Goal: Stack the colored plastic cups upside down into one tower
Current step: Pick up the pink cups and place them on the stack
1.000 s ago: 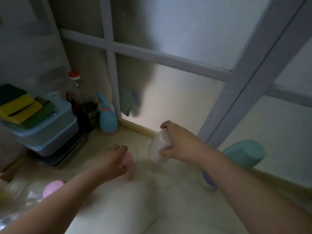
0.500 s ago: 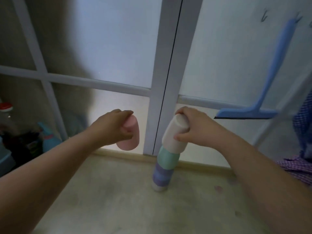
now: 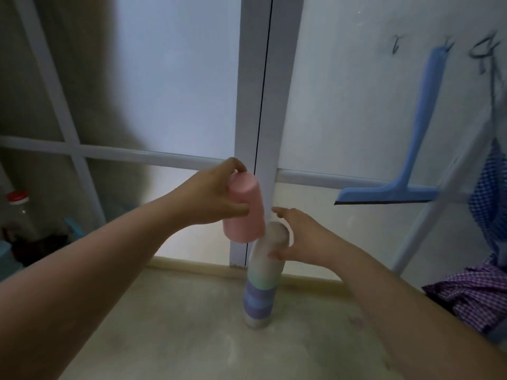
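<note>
The left hand (image 3: 211, 197) holds a pink plastic cup (image 3: 245, 212) upside down, closed base uppermost and open mouth facing down. Its long axis runs near vertical, the base leaning slightly left and away. The fingers (image 3: 237, 165) curl over the base and far side while the thumb presses the near wall, so the hand is clamped on the cup. The cup's lower rim sits just beside and slightly above the top of the tower, overlapping its left edge from this view; whether it touches cannot be told.

The tower of stacked plastic cups (image 3: 262, 281) stands upright on the pale beige counter (image 3: 192, 338), close to the white frosted-glass door frame (image 3: 263, 105). All cups are inverted. From the top: a white cup (image 3: 274, 242), a mint green cup (image 3: 262, 282), purple and blue bands below that, and a pale cup at the foot. The tower's long axis is vertical, with a slight lean to the right at the top.

The right hand (image 3: 304, 237) is at the white cup's right side. Its fingers are spread apart, thumb resting low against the cup wall, the others extended and loose around the top, not gripping.

A blue plastic squeegee (image 3: 411, 160) hangs on the wall at right, above a purple checked cloth (image 3: 472, 294). A clear bottle with a red cap (image 3: 17, 204) stands at far left.
</note>
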### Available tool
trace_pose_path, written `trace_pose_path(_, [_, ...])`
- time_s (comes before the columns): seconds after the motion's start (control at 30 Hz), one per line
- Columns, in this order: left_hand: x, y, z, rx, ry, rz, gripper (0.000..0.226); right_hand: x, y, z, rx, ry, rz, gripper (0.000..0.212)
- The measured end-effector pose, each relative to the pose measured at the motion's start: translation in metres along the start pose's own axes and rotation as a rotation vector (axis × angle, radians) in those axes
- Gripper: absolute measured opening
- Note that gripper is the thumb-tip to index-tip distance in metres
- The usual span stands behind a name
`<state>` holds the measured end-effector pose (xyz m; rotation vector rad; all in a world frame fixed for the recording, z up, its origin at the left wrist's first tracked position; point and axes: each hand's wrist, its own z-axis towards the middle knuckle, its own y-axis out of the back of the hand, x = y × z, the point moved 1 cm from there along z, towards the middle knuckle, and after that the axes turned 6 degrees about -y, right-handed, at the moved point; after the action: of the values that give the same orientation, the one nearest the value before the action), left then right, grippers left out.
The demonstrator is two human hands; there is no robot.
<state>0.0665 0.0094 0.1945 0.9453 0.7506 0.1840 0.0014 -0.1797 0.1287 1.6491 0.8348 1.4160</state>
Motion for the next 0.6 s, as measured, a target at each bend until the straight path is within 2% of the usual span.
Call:
trace_pose_path(0.23, [-0.036, -0.029, 0.019, 0.097, -0.08, -0.031, 0.057, -0.03, 0.036, -0.035, -0.111, -0.026, -0.012, 0.092])
trace_pose_path(0.37, [-0.027, -0.064, 0.015, 0.224, -0.063, 0.108, 0.062, -0.039, 0.034, -0.047, -0.104, -0.044, -0.002, 0.09])
trace_pose_path(0.6, [-0.014, -0.073, 0.007, 0.178, -0.072, 0.135, 0.073, -0.039, 0.027, -0.049, -0.097, -0.033, -0.01, 0.087])
